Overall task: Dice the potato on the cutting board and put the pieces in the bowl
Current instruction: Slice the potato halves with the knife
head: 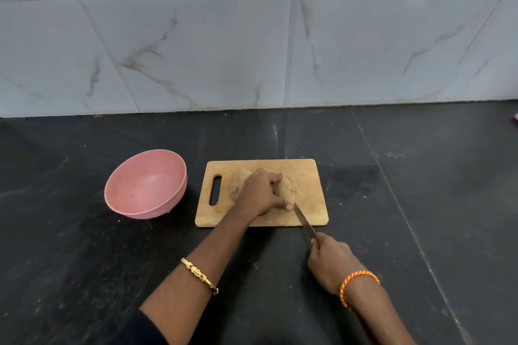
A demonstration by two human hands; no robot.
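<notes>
While gripped: two potatoes (pixel 284 190), one knife (pixel 304 220).

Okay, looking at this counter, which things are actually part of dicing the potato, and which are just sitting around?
Part of the job:
potato, held by the left hand
knife, gripped by the right hand
wooden cutting board
pink bowl, empty so far

Just there:
small pink object at the far right edge, too cut off to identify

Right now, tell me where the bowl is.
In the head view, the pink bowl sits on the dark counter, left of the cutting board.
</notes>
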